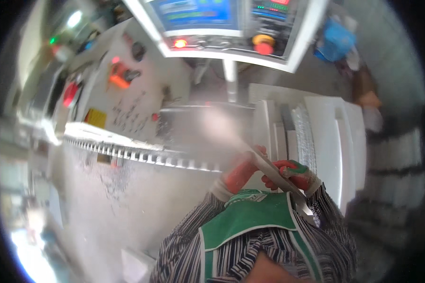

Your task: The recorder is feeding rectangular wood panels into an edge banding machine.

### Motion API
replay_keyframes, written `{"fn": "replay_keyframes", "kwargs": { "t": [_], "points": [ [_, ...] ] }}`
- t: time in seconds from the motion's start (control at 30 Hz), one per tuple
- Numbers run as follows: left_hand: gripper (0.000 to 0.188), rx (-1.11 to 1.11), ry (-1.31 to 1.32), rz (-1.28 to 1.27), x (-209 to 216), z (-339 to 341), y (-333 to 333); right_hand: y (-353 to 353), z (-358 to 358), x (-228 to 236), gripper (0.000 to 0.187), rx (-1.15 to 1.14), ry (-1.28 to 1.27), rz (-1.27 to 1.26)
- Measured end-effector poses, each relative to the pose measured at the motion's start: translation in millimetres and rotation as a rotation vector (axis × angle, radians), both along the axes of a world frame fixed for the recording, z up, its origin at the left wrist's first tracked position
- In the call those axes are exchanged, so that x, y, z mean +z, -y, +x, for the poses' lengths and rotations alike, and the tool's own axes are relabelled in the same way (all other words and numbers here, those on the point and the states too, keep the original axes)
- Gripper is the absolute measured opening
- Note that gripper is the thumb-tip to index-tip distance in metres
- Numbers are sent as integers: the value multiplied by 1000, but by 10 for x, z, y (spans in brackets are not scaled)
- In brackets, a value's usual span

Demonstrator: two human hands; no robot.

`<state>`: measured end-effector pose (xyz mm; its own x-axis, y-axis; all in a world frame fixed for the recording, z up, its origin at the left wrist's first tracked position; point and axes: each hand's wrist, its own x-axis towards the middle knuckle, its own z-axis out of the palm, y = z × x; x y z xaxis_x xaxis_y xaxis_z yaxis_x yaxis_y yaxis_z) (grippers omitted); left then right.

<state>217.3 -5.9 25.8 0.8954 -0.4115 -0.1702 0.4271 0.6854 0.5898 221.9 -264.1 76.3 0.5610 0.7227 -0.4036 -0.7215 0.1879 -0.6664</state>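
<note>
A long, thin pale strip (274, 170), perhaps a panel seen edge-on, slants in front of my green apron (250, 214). My left hand (240, 175), in a reddish glove with a white cuff, closes on its upper part. Lower down, my right hand (295, 175) wears a red and green glove and has its fingers curled round the same piece. The strip's far end blurs into a pale smear near the machine, so its full length cannot be made out.
Ahead hangs a control panel (226, 50) with screens and a red button (263, 45). White boards (323, 137) stand stacked at my right. A toothed rail (141, 155) runs along the machine at my left. An orange tool (120, 75) lies on the machine's top.
</note>
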Motion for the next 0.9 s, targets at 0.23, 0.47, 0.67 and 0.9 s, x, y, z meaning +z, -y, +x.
{"fn": "replay_keyframes", "kwargs": {
  "t": [0.23,0.47,0.67,0.9],
  "points": [
    [34,359,-34,-51,-342,-47,-536,-331,182,203,69,174,651,-577],
    [39,466,-110,-238,-550,394,-879,-567,434,83,81,342,1452,-1292],
    [48,625,17,124,-304,188,-768,-525,795,-298,78,280,1459,-1224],
    [59,838,-99,-80,-516,361,-321,-583,1109,-511,79,349,1491,-1266]
  ]
}}
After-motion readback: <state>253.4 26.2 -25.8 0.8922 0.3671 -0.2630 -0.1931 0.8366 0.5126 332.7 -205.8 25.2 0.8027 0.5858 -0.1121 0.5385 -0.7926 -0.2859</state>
